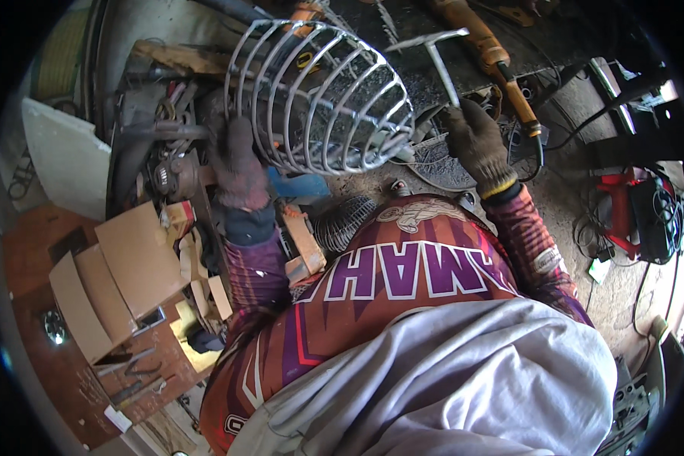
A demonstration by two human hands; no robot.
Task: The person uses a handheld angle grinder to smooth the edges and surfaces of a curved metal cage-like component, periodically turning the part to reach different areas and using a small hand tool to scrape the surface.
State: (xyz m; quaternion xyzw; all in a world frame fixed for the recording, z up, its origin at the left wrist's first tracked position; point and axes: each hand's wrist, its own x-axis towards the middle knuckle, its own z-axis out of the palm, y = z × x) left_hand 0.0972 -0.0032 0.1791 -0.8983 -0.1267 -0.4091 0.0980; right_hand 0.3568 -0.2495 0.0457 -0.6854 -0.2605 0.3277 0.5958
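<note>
A cage-like basket [317, 106] of welded, bare metal rods lies tilted on its side over the dark workbench [536, 57], narrowing toward the right. My left hand [242, 163], in a dirty knitted glove, is closed at the basket's left edge; part of the fingers is hidden behind the rods. Off to the basket's right, my gloved right hand [479, 144] grips the handle of a metal chipping hammer [441, 70]. Its slim, pointed head is raised above the bench, apart from the basket.
An orange power tool [485, 42] with a cord lies beyond my right hand. At the left are open cardboard boxes [133, 266] on a brown surface and a pale panel [67, 156]. A red and black machine [638, 213] with cables stands on the floor at right.
</note>
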